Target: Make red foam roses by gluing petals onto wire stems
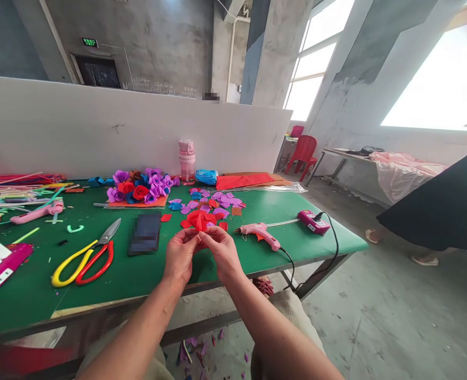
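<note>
Over the front of the green table, my left hand (pixel 180 252) and my right hand (pixel 220 248) meet with fingertips pinched together. Between them they hold a red petal (pixel 199 220), which stands up above the fingers. More red petals lie right behind it, so its outline is partly lost among them. Beyond my hands spreads a scatter of purple petals (pixel 223 199), with some blue and brown ones mixed in. A pink glue gun (pixel 259 232) lies on its side right of my right hand. Left of my left hand is a dark phone (pixel 145 234).
Scissors (pixel 93 258) with yellow and red handles lie open at left. Behind are finished paper flowers (pixel 142 187), a pink bottle (pixel 186 161) and red sheets (pixel 243 181). A power strip (pixel 313 222) trails a cord over the right edge. A person in a dark skirt (pixel 435 206) is at far right.
</note>
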